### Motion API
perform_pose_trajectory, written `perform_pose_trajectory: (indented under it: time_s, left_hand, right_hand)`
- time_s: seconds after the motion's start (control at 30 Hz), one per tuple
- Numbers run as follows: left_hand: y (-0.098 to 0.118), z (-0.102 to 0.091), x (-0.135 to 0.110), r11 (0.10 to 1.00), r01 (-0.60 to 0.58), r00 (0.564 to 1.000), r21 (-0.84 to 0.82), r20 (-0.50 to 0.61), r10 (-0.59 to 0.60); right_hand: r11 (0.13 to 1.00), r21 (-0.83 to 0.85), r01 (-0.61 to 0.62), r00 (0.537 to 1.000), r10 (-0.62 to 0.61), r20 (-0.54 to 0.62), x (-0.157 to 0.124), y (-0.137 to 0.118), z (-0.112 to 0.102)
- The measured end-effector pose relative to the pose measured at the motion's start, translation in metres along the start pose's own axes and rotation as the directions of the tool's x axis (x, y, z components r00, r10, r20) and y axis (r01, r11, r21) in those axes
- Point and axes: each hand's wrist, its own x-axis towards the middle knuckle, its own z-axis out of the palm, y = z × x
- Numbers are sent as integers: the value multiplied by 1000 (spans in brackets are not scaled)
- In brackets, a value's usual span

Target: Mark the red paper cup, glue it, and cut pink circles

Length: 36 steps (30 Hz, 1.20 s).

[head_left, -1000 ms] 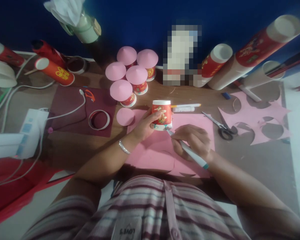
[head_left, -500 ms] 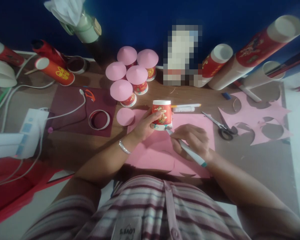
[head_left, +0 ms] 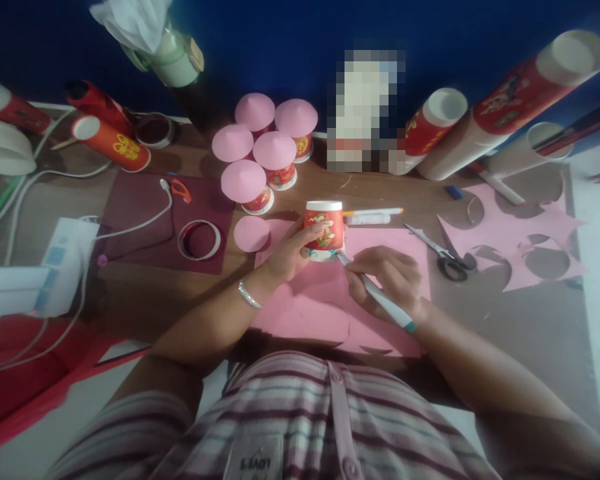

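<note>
My left hand [head_left: 293, 253] is closed around a red paper cup [head_left: 330, 227] with a gold figure and a white band at its lower end. Teal curls are drawn on that white band. Between the fingers of my right hand [head_left: 387, 280] is a white marker [head_left: 387, 303] with a teal end. Its tip meets, or nearly meets, the band's lower right part. Beneath both hands lie pink paper sheets [head_left: 300, 320]. A small pink paper cone [head_left: 251, 234] rests left of the cup. Behind it stand several red cups topped with pink cones [head_left: 243, 181].
Scissors [head_left: 453, 263] and cut pink paper scraps [head_left: 515, 233] lie to the right. Two pens [head_left: 370, 219] are behind the cup. A tape roll [head_left: 199, 240], cable and white power strip [head_left: 63, 267] occupy the left. Tall red-and-white tubes [head_left: 510, 100] stand at the back right.
My right hand and the marker have shifted slightly right along the cup's white band. More teal line shows there. My left hand keeps the cup in nearly the same place.
</note>
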Motion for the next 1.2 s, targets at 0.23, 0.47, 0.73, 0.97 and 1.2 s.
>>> perform_pose_trajectory:
  time_s: [0.23,0.47,0.73,0.97,1.2]
  left_hand:
    - [0,0,1,1000,8,1000,-15,-22,-8]
    - [3,3,-1,1000,-12,1000,12,9,12]
    - [4,4,-2,999,-1,1000,33,-5,1]
    - [1,2,-1,999,-22,1000,36,19,21]
    - [1,2,-1,999,-8,1000,47,14,7]
  right_hand:
    - [1000,2,5,1000,-5,-10,0,-1,0]
    - [997,54,50,999,-49,-13,1,-3,-2]
    - [997,58,54,999,-54,0,-1,-4,3]
    - [999,12,42,999,-42,20,0,-4,3]
    - [999,23,37,999,-38,20,-1,-3,3]
